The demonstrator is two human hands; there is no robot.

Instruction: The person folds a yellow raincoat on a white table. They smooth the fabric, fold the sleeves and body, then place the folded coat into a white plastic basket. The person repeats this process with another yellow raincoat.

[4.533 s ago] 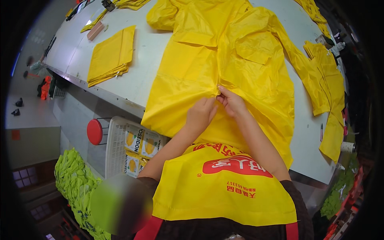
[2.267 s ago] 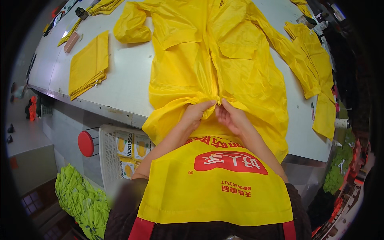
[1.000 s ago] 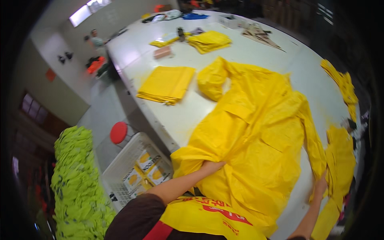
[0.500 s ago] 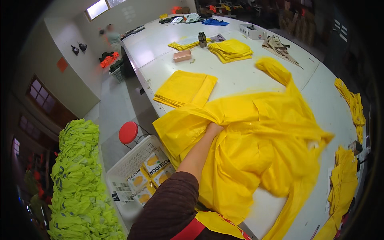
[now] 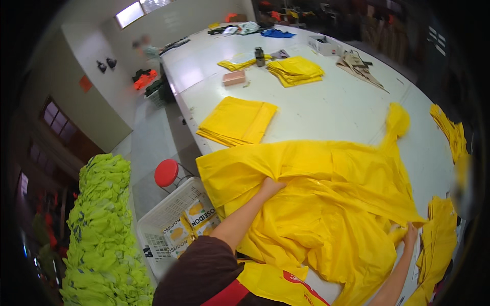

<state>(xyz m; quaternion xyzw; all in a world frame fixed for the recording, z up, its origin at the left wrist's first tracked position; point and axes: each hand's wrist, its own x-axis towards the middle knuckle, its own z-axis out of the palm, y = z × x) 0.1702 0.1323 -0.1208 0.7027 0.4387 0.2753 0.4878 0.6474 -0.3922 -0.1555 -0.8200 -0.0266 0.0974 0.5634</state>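
A large yellow raincoat (image 5: 326, 204), rumpled and partly spread, covers the near part of the white table (image 5: 326, 109). My left hand (image 5: 274, 186) is closed on its cloth left of the middle, the fingers partly sunk in the folds. At the coat's right corner, my right hand (image 5: 410, 234) pinches the edge. One sleeve (image 5: 396, 122) sticks out toward the far right, blurred at its end. Just beyond the coat, on the left, lies a stack of folded yellow garments (image 5: 237, 121).
A white basket (image 5: 153, 224) of packaged goods stands left of the table, beside a red stool (image 5: 166, 173) and a lime-green garment heap (image 5: 102, 229). Yellow pieces (image 5: 439, 234) line the right edge. Farther off are a pink box (image 5: 234, 78), a dark bottle (image 5: 260, 56) and a person (image 5: 148, 48).
My right hand has come into view, gripping the coat's right corner. The coat's far edge has come nearer and straightened; its sleeve has swung right. My left hand keeps its hold.
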